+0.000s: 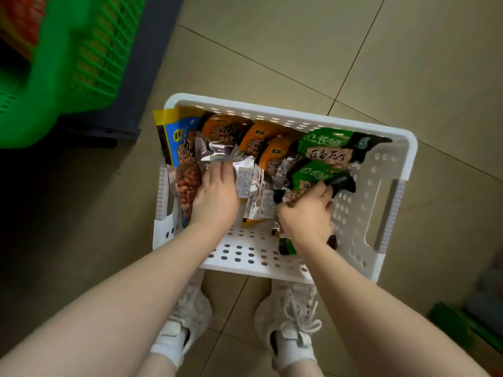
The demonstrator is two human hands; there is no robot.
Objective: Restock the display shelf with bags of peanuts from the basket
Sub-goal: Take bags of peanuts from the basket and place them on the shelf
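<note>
From the head camera, we looked down into the white basket point(275, 106) on the floor, its peanut bags packed upright along the far wall. Our right hand point(306, 213) had its fingers closed around a green bag point(318, 176); our left hand point(215, 197) lay flat, fingers open, on a silver bag point(215, 151). We judged the slick foil could slide and tip the neighbouring bags as the green one lifted. The basket's near half was bare, giving room; the green crate point(68, 63) crowded our left, and no shelf showed.
</note>
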